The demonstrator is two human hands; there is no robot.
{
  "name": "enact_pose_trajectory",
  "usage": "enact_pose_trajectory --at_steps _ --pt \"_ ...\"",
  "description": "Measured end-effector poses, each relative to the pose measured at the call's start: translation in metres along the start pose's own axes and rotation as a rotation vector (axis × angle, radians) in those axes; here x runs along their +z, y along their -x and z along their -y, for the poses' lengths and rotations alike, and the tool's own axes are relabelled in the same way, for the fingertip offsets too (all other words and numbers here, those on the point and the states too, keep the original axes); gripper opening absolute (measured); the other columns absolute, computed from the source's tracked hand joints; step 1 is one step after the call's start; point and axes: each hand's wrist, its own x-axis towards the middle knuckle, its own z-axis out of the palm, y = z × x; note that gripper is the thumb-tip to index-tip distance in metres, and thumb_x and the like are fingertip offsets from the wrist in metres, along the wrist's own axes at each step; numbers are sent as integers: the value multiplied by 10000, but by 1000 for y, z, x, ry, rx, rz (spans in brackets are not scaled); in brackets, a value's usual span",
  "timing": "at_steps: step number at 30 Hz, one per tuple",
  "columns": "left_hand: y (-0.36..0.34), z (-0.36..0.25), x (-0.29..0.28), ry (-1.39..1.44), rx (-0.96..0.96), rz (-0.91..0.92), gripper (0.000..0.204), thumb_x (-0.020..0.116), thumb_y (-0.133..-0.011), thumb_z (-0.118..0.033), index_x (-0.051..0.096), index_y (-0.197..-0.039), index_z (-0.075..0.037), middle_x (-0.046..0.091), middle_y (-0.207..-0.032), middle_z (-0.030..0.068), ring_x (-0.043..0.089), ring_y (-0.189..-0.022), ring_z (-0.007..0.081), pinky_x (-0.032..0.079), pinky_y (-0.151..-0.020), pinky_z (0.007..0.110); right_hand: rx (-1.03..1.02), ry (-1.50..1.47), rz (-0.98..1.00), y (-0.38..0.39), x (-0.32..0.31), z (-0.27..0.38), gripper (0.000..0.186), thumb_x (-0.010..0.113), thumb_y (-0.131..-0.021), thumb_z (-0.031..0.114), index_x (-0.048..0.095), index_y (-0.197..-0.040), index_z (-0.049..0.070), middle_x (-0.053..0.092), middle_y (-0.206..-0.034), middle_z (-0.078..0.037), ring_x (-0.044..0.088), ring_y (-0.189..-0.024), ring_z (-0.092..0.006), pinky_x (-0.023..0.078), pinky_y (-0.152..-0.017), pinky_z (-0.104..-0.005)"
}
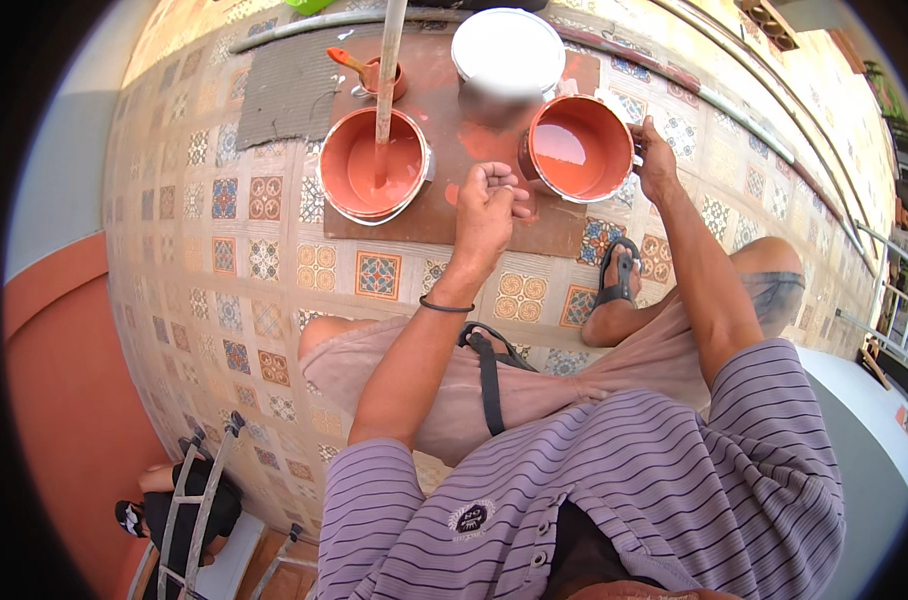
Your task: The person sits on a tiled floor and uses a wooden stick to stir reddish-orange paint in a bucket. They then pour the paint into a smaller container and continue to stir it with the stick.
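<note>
My right hand (658,160) grips the right side of a pail of orange-red paint (606,180), its fingers at the handle by the rim. The pail tilts a little toward me, and light glints off the paint inside. Just left of it my left hand (488,208) hovers with loosely curled, parted fingers and nothing in them. Farther left stands a white-rimmed bucket of the same paint (414,165), with a long pole (390,70) standing in it. Behind that bucket is a small paint-smeared cup (398,84) holding an orange-handled paintbrush (346,58).
A white-topped bucket (508,45) stands behind the pails. Under them lies a paint-stained brown board (364,232), beside a grey mat (274,92) on patterned tiles. Long pipes (694,90) run along the far side. At lower left, a person in black (224,505) is beside a metal ladder (199,520).
</note>
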Motion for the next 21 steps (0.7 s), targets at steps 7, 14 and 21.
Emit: enact_pose_trajectory --at_steps 7,14,21 --pt "-5 104 63 -585 -150 38 1222 878 -853 -14 77 -1772 66 358 -1723 357 363 -1625 490 329 -1359 530 6 -346 139 -31 12 -18 430 557 -1192 305 714 -1425 -20 782 -1370 -144 725 -1235 -235 547 -1132 -391" --pt "-48 112 82 -396 296 -122 1450 1082 -609 -110 201 -1758 -25 413 -1702 268 442 -1578 462 404 -1319 528 66 -385 178 -31 14 -20 420 488 -1218 255 710 -1428 -33 807 -1313 -148 774 -1142 -230 622 -1058 -371" --pt "-29 106 78 -346 294 -197 1238 1101 -587 -120 460 -1646 -75 583 -1569 182 563 -1493 384 492 -1241 508 86 -253 286 3 16 3 453 513 -1212 255 640 -1520 -52 742 -1459 -148 718 -1303 -222 558 -1168 -390"
